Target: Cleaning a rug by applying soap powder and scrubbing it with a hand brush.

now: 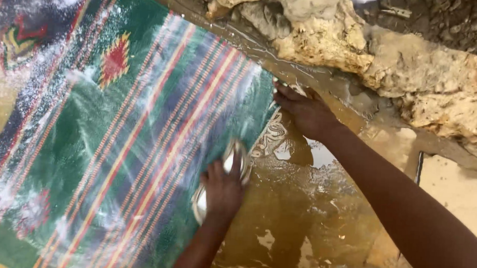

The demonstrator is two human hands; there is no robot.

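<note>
Two hands at a soapy green striped rug [116, 145] filling the frame's left | left hand [223, 191] clenched on a pale brush [232, 165], centre | right hand [305, 112] pinching the rug's edge, upper centre | wet muddy ground [309, 216] beneath

Two bare forearms are seen entering from the lower edge and the lower right corner. No sleeve, glove, ring, watch or bracelet is worn on either. The left hand [223, 189] and the right hand [305, 112] are shown uncovered, with wet, glistening backs. The fingers [283, 93] are shown slender, without any covering.
</note>
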